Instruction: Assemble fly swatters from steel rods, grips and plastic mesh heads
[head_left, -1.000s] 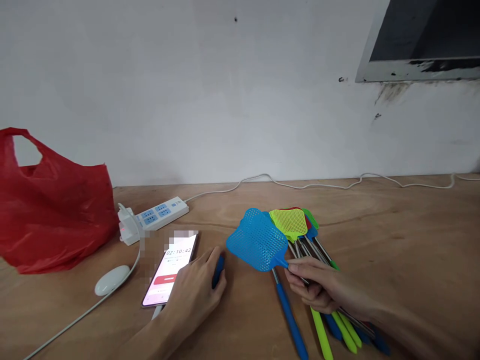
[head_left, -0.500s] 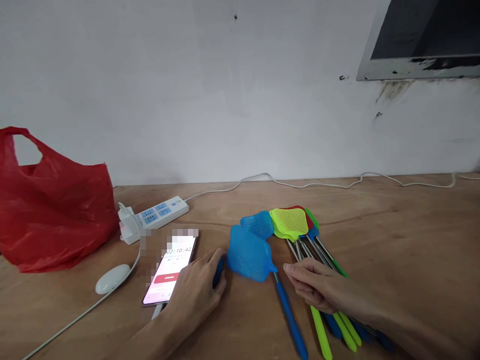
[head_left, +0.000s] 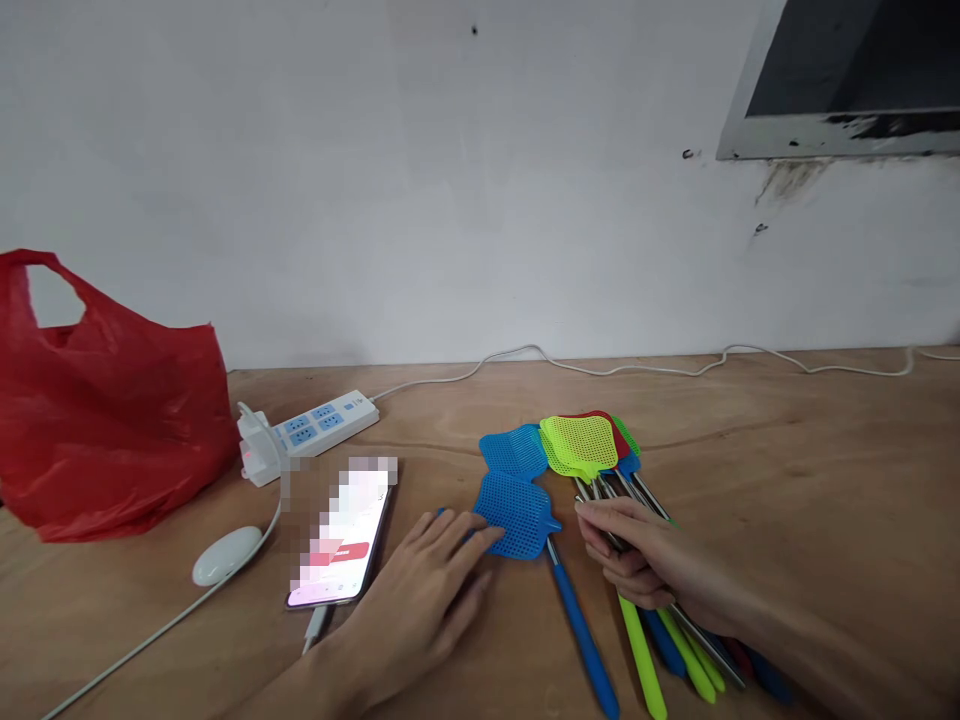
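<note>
My left hand (head_left: 431, 585) lies palm down on the table with its fingers apart. Its fingertips rest at the left edge of a blue fly swatter (head_left: 514, 515), and some blue plastic shows under the fingers. That swatter's blue handle (head_left: 581, 635) points toward me. To the right, my right hand (head_left: 630, 550) is closed round a thin metal rod (head_left: 705, 640), which slants down to the right; no swatter head shows on it. Beneath this hand lies a pile of fly swatters, with a yellow-green head (head_left: 585, 445) on top and another blue head (head_left: 514, 452) beside it.
A lit phone (head_left: 341, 550) on a cable lies left of my left hand. Behind it sits a white power strip (head_left: 330, 425), its cord running along the wall. A white mouse-shaped object (head_left: 227, 555) and a red plastic bag (head_left: 112, 420) are farther left.
The front blue swatter head has settled lower, nearer the table. My left fingers have spread and moved right onto its edge. A metal rod now shows in my right hand.
</note>
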